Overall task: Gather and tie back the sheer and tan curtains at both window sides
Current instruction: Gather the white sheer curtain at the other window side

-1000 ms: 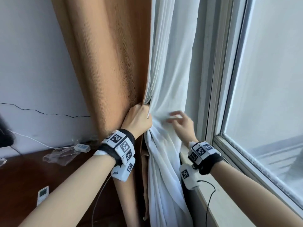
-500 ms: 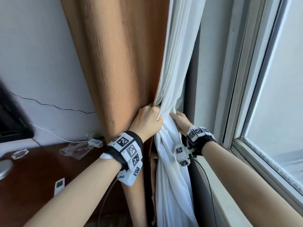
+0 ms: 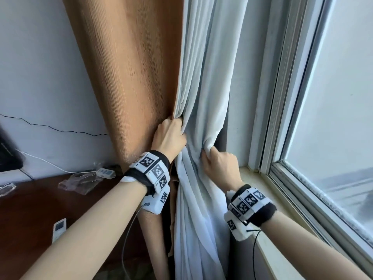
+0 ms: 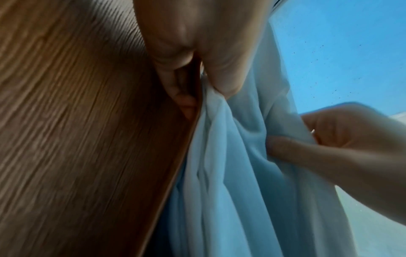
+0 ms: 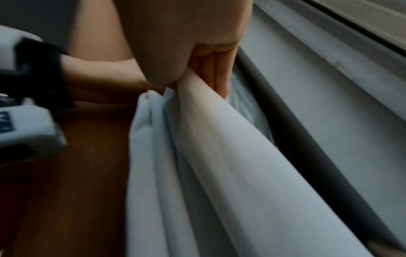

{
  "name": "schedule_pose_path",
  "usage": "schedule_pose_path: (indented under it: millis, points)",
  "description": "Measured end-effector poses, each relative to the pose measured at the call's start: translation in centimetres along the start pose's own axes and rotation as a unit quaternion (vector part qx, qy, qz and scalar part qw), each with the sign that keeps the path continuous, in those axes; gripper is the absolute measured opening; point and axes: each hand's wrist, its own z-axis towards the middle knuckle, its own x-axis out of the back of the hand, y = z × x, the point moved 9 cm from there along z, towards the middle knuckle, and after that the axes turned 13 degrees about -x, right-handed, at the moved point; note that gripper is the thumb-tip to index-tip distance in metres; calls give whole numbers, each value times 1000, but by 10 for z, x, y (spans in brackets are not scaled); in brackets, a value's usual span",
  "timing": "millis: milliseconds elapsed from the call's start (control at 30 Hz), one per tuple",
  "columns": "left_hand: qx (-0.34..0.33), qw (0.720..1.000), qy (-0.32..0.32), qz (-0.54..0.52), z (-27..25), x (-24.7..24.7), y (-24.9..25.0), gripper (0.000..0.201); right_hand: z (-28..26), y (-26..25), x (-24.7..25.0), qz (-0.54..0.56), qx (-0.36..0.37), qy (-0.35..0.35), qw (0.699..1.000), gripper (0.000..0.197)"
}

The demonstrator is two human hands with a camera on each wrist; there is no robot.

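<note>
A tan ribbed curtain point(image 3: 131, 77) hangs on the left, against the wall. A white sheer curtain point(image 3: 210, 77) falls beside it, bunched at mid height. My left hand point(image 3: 169, 136) grips the seam where the tan edge and the sheer folds meet. The left wrist view shows this grip point(image 4: 197, 69), with tan cloth point(image 4: 77, 139) on one side and sheer cloth point(image 4: 230, 173) on the other. My right hand point(image 3: 218, 162) grips a bunch of the sheer curtain on its window side. In the right wrist view its fingers point(image 5: 211, 66) curl round the sheer folds point(image 5: 219, 156).
A window point(image 3: 333, 98) with a white frame fills the right, with a pale sill point(image 3: 282, 219) under it. A dark wooden desk point(image 3: 30, 209) lies lower left with a small white device point(image 3: 59, 227), a crumpled plastic wrap point(image 3: 80, 180) and a white cable adapter point(image 3: 105, 172).
My right hand came from behind the sheer curtain to its front window side and closed on a bunch of it. My left hand keeps its grip on the gathered edge.
</note>
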Motion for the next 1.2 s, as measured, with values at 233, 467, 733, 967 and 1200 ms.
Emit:
schedule_pose_path:
  millis: [233, 467, 733, 967, 1200]
  points:
    - [4, 1000, -12, -28, 0, -4, 11, 17, -27, -27, 32, -69, 88, 39, 993, 27]
    - [-40, 991, -20, -129, -14, -5, 53, 17, 2, -19, -6, -168, 49, -55, 983, 38]
    - [-6, 999, -39, -27, -4, -1, 36, 24, -5, -32, -13, -37, 165, -175, 970, 27]
    - [-45, 999, -29, -8, -8, 12, 8, 8, 78, 66, -13, 276, -184, -172, 928, 47]
    - [-81, 997, -16, -12, -14, 15, 0, 29, 108, 92, -86, 423, -382, -264, 778, 98]
